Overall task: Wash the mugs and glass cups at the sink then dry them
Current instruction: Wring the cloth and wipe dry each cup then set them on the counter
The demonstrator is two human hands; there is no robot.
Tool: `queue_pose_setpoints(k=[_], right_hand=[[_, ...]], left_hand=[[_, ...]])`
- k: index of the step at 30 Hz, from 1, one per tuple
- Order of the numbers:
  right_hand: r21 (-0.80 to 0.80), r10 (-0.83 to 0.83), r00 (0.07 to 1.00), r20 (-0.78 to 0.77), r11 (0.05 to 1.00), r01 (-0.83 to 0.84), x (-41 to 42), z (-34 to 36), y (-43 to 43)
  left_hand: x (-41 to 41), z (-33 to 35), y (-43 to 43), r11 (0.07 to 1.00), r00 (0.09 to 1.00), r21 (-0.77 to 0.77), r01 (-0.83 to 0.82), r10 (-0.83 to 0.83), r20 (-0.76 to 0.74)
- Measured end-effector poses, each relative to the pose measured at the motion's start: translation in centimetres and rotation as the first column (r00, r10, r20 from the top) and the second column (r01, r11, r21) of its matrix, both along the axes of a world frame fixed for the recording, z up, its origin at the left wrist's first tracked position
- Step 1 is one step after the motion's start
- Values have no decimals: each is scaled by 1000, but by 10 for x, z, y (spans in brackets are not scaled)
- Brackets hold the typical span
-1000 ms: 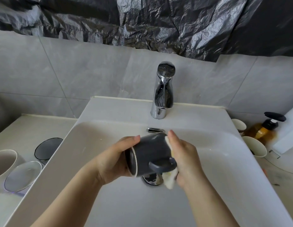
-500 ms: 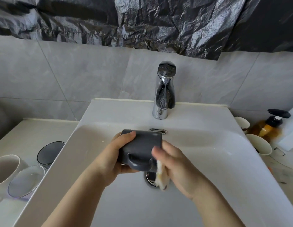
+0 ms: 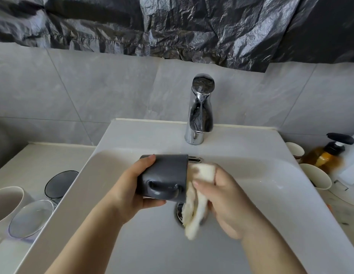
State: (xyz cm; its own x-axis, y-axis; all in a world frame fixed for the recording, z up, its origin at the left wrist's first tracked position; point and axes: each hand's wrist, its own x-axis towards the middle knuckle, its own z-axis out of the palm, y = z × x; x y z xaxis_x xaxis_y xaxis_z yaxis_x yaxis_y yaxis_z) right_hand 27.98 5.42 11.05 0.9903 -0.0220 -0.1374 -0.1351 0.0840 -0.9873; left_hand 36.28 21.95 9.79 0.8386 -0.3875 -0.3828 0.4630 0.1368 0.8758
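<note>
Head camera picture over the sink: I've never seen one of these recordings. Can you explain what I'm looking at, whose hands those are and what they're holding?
There is no machine here: a person wears a wide-angle camera on the head, so you look down at their two bare hands. It is the only view. Below is a white sink with a chrome faucet; no water shows. The left hand holds a dark grey mug on its side above the basin, handle toward the camera. The right hand grips a pale cloth against the mug's right end. Left of the sink stand a cream mug, a clear glass and a dark tinted glass; right of it, two cream cups and an amber pump bottle.
</note>
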Motion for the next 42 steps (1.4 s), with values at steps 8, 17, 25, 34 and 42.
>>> queue_pose_setpoints(k=[8,17,25,34,42], right_hand=[[139,123,990,-69,984,-113,4,-16,21],[-468,110,962,251,883,21,2,-18,19],[-387,128,969,212,921,-37,1,-15,19],[-678,278,960,-22,702,-218,5,-27,28],[532,318,946,65,791,-303,6,-12,14]], left_hand=[[-6,1,-6,997,998,36,63,-62,-21],[-2,1,0,994,992,14,104,-103,-73],[2,2,2,999,995,17,44,-42,-92],[-5,1,-4,986,994,141,84,-93,57],[-9,-8,-11,999,935,34,35,-45,351]])
